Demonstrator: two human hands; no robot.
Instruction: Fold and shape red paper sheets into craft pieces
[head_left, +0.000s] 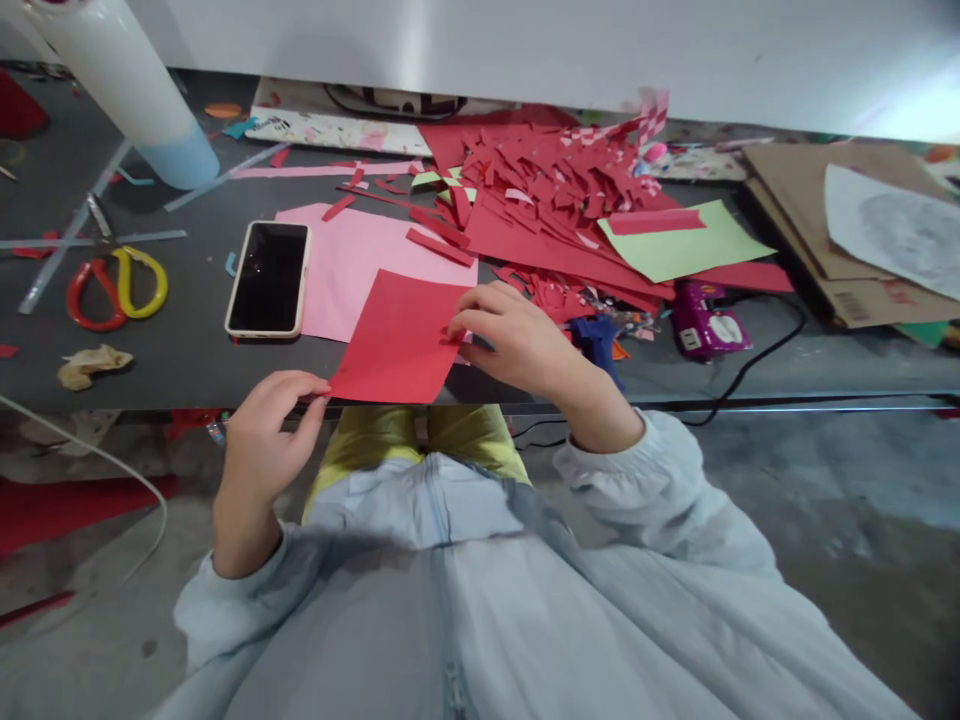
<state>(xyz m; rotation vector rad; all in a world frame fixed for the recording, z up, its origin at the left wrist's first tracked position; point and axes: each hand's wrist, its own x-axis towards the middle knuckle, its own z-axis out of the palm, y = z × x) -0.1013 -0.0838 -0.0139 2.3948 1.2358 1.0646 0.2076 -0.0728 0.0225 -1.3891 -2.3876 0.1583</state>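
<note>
Hiding part of a blue tool (597, 338) behind it, the right hand (517, 338) pinches the right edge of the red paper sheet (397, 345) at frame centre, while the left hand (266, 432) pinches its lower-left corner

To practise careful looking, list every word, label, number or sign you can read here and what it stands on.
Nothing can be read in full.
Cardboard: barcode and red print, too blurred.
Purple device: white label, too small.
White sheet at the back: dark marks, blurred.
Red paper: blank.
</note>
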